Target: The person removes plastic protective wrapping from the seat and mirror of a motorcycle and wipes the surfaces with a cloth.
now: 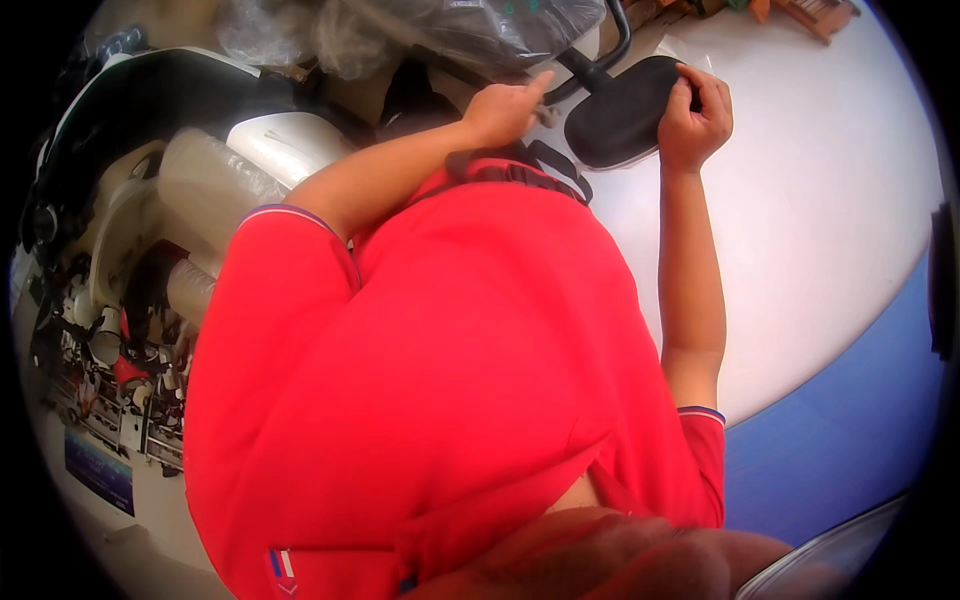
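Note:
A black rounded rear-view mirror (622,115) on a bent black stem (585,72) stands in front of me, its dark back facing up. My right hand (696,118) is closed round the mirror's right edge, fingers curled over the rim. My left hand (507,112) is left of the mirror, beside the stem, with the index finger reaching forward and the other fingers curled in. A small grey metal piece (547,116) shows at those fingers, too blurred to name. Clear plastic wrapping (480,30) covers something just beyond the left hand.
At left stands a scooter with white panels (285,140) and plastic-wrapped parts (205,185). Farther back on that side are many parts on a rack (130,400). A pale floor (820,220) lies at right, bordered by a blue area (840,420). A wooden item (815,15) lies at the top right.

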`<state>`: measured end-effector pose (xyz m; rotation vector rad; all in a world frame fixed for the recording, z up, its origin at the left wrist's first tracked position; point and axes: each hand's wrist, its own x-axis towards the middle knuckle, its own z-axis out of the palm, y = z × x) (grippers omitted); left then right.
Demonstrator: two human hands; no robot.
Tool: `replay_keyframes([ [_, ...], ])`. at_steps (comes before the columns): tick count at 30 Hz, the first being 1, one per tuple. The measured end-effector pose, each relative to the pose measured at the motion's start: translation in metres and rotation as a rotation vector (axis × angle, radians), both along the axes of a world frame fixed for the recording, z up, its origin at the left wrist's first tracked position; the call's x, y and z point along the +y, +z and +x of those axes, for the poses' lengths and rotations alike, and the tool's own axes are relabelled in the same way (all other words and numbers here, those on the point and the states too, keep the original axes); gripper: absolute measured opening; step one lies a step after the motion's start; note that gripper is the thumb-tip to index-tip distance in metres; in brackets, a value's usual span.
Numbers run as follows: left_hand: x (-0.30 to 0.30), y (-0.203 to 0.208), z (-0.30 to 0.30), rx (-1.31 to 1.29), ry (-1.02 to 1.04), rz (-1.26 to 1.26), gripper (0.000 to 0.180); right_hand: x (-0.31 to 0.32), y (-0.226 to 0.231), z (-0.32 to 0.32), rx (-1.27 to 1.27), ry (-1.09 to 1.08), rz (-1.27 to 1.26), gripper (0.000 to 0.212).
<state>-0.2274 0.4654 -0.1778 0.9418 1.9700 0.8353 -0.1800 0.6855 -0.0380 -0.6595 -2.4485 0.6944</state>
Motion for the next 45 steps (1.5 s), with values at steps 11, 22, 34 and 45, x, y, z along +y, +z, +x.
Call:
replay_keyframes([
  [11,0.070,-0.004,0.004,0.323,0.031,0.162,0.053,0.001,-0.002,-0.002,0.041,-0.008,-0.012,0.015],
  [22,0.075,0.015,-0.002,0.087,0.143,-0.101,0.059,0.003,-0.005,0.000,0.039,-0.022,0.003,0.015],
  [34,0.071,0.019,0.000,0.215,0.138,-0.167,0.032,0.003,-0.006,-0.003,0.106,-0.003,-0.003,0.014],
  [45,0.078,-0.002,-0.007,0.138,0.011,-0.179,0.034,0.002,-0.007,-0.002,0.096,-0.006,0.009,0.014],
])
